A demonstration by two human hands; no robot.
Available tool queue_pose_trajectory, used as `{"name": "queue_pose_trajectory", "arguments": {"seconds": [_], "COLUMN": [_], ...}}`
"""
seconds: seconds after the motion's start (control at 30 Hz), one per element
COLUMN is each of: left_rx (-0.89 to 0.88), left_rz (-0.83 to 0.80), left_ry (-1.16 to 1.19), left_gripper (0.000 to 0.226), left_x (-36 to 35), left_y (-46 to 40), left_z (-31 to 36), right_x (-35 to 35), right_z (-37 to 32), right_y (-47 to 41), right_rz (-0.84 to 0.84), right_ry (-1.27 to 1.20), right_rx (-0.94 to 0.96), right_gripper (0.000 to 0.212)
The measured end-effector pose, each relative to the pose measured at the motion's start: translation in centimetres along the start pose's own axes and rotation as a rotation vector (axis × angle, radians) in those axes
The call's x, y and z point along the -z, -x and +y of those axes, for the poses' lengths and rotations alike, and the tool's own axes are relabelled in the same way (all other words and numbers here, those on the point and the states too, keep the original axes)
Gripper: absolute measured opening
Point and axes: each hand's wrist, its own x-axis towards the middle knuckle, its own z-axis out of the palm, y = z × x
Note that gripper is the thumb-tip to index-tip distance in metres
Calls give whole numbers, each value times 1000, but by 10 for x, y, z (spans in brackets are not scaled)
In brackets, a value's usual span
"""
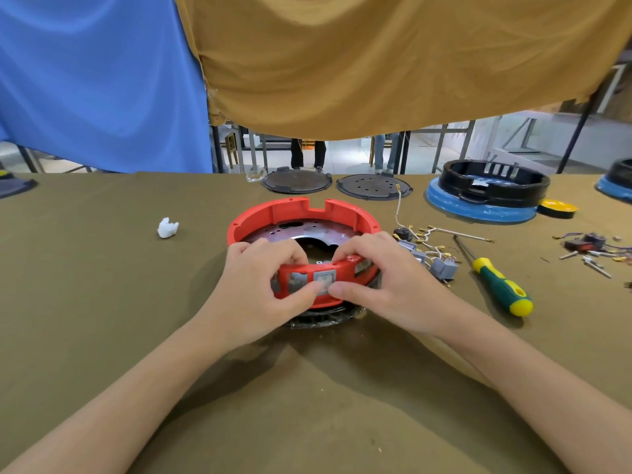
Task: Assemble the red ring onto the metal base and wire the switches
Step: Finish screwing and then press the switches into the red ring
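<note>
Table [102, 302]: covered with olive cloth, carries everything below.
Ring [301, 213]: red, sits mid-table on the metal base, its near wall under both hands.
Base [273, 234]: perforated plate showing inside the ring; a dark rim peeks out under the ring's near edge.
Left hand [253, 295]: fingers curled over the ring's near-left rim, thumb pressed on the outer wall.
Right hand [386, 285]: fingers hooked over the ring's near-right rim, thumb against the outer wall beside the left thumb.
Screwdriver [496, 282]: green and yellow handle, lying right of the ring.
Switches [441, 265]: grey, with wires, loose between ring and screwdriver.
Switch [324, 278]: grey, set in the ring's near wall, both thumbs touching it.
</note>
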Motion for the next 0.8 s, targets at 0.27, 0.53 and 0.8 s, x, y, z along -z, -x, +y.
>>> {"name": "queue_pose_trajectory", "arguments": {"seconds": [0.27, 0.53, 0.8], "left_rx": [10, 15, -85], "left_rz": [-10, 11, -42], "left_ry": [-34, 9, -36], "left_gripper": [22, 30, 27], "left_x": [-3, -3, 5], "left_y": [-3, -3, 1], "left_z": [0, -2, -11], "right_x": [-5, -3, 9], "right_z": [-6, -5, 12], "right_y": [-4, -5, -7], "right_rz": [45, 48, 228], "right_ry": [10, -64, -181], "right_rx": [-11, -31, -92], "right_gripper": [27, 22, 11]}}
